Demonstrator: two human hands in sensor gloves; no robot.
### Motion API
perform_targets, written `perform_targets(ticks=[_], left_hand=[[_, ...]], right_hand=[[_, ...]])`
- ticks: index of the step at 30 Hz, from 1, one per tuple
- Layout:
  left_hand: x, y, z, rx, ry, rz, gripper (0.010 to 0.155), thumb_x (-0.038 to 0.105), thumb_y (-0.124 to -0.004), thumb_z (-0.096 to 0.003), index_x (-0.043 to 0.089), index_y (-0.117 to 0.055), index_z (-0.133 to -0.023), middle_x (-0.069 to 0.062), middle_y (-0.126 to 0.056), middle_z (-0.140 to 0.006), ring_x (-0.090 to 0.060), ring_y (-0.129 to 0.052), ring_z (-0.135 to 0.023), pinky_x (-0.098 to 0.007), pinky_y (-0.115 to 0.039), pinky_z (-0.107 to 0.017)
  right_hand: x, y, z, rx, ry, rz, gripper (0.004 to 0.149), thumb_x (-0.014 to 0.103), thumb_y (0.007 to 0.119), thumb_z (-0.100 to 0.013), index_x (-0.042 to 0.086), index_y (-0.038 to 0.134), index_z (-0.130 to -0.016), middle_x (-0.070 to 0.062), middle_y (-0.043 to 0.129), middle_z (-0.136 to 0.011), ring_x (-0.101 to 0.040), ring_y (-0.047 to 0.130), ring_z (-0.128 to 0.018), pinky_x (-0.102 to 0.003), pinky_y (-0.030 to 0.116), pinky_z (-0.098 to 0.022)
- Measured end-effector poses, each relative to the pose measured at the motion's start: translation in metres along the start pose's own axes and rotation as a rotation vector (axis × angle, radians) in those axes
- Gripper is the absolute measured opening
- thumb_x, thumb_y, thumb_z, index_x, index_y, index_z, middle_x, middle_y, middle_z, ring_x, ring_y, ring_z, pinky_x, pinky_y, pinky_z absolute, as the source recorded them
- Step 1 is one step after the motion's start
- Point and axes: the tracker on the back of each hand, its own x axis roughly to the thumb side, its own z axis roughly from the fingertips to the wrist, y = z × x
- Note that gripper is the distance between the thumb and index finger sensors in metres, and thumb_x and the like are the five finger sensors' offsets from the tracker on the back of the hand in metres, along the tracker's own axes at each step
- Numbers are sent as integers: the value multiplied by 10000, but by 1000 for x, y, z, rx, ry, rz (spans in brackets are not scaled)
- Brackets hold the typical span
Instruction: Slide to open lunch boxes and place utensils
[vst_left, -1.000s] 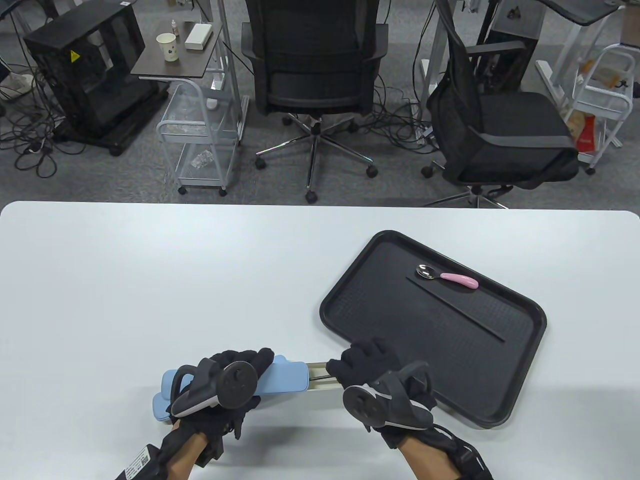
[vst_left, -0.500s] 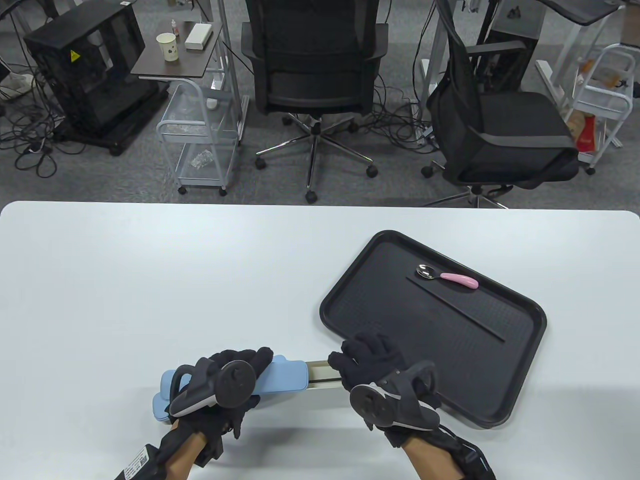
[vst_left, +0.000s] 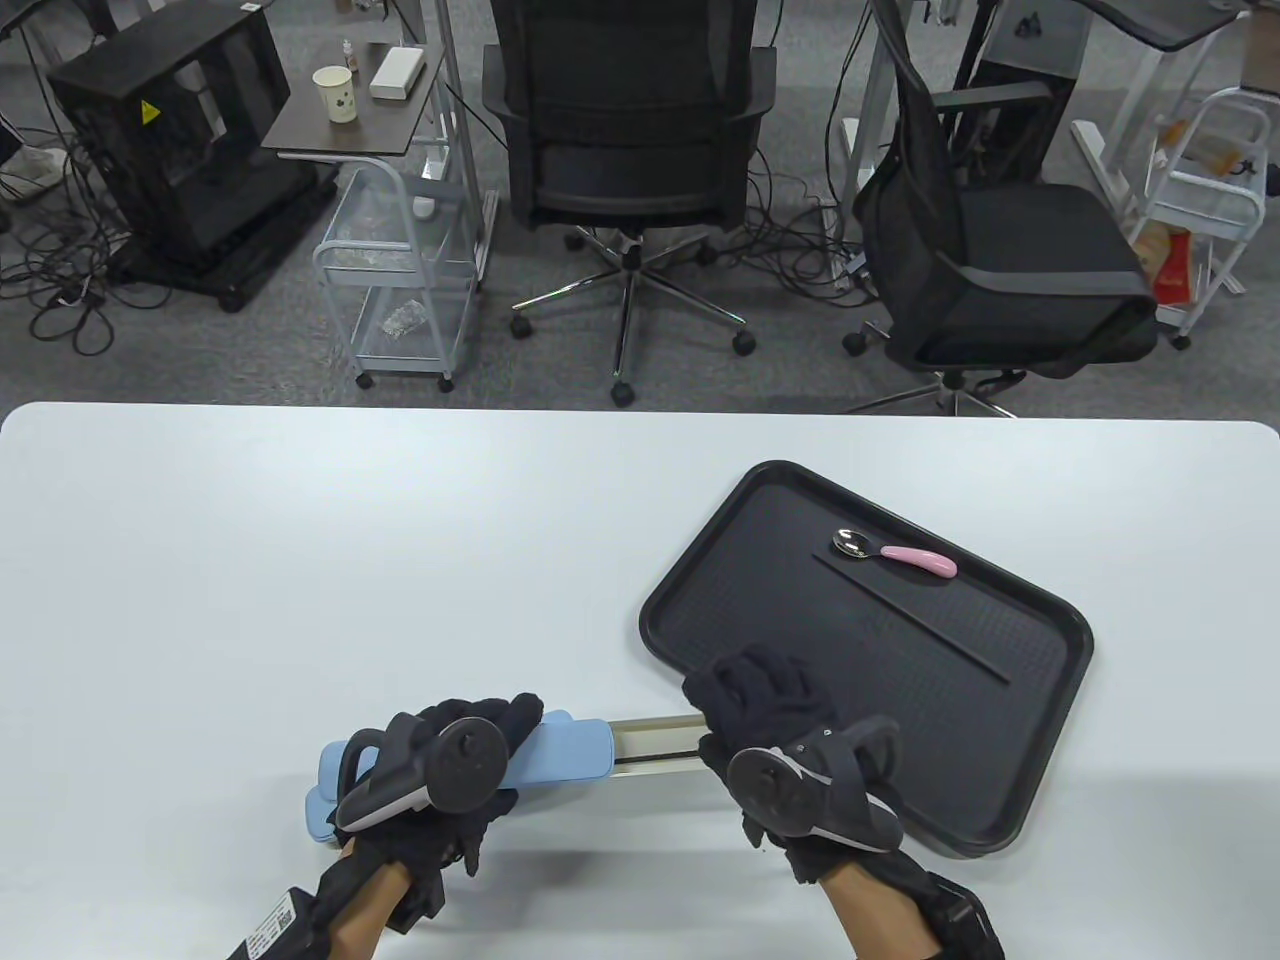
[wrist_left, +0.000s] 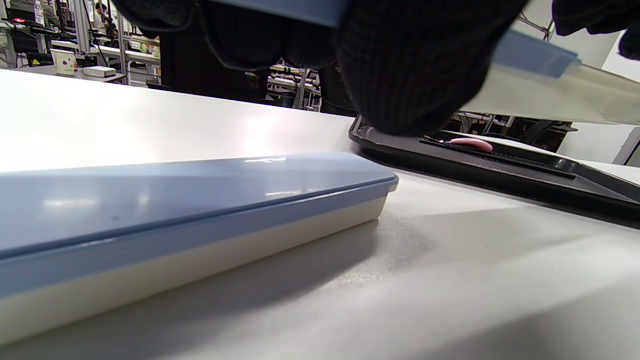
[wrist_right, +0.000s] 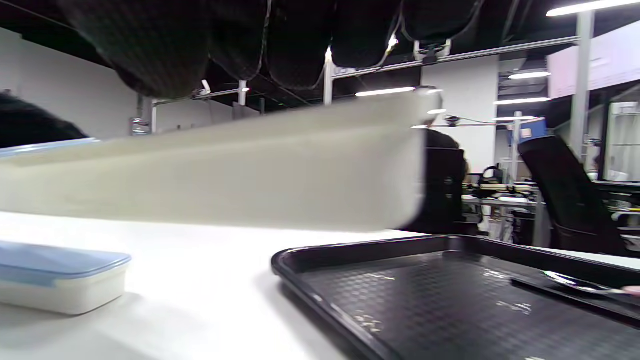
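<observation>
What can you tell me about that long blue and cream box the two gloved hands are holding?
The box is a slim case held off the table: a smooth pale blue lid over a cream base, plastic by the look. It is partly slid open. The left hand grips the lid; the right hand holds the base's end.

My left hand (vst_left: 455, 775) holds the blue sliding lid (vst_left: 560, 752) at the near edge of the white table (vst_left: 300, 560). To its right, my right hand (vst_left: 765, 720) grips the cream plastic box base (vst_left: 655, 748). A second closed blue-lidded box (wrist_left: 190, 200) lies beneath the lifted one. Farther right sits a black rectangular tray (vst_left: 1040, 790), with a pink-handled metal spoon (vst_left: 893, 552) and black chopsticks (vst_left: 910, 618) toward its far side.
</observation>
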Motion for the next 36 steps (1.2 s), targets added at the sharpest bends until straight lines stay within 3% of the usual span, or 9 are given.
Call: perform_targets(ticks=[11, 20, 30, 36], left_hand=[[-9, -3, -4, -17, 16, 49, 845, 372, -893, -398, 292, -373, -1059, -34, -528, -1059, -335, -605, -926, -630, -477, -713], [-22, 1, -4, -4, 50, 85, 845, 366, -901, -395, 289, -384, -1059, -35, -533, -1058, -337, -607, -925, -631, -475, -714], [-18, 4, -1, 12, 38, 72, 845, 367, -902, -394, 290, -387, -1059, -35, -534, -1058, -336, -608, -925, -631, -476, -714], [-17, 4, -1, 18, 34, 61, 843, 367, -901, -395, 289, -387, -1059, -35, -533, -1058, -336, -608, -925, -630, -479, -714]], right_hand=[[-80, -16, -5, -71, 323, -104, 585, 478, 751, -492, 331, 571, -1029, -84, 560, -1078, -386, 517, -1038, -589, 462, -744], [-134, 16, -27, 177, 569, 62, 657, 449, 783, -487, 313, 495, -1062, -102, 500, -1102, -397, 479, -1045, -596, 435, -747], [-199, 32, -31, 302, 776, 165, 708, 428, 796, -481, 307, 424, -1071, -111, 443, -1116, -404, 458, -1042, -595, 434, -740], [-221, 51, -27, 388, 833, 203, 725, 425, 794, -482, 311, 387, -1072, -108, 418, -1123, -406, 448, -1044, -596, 431, -738]])
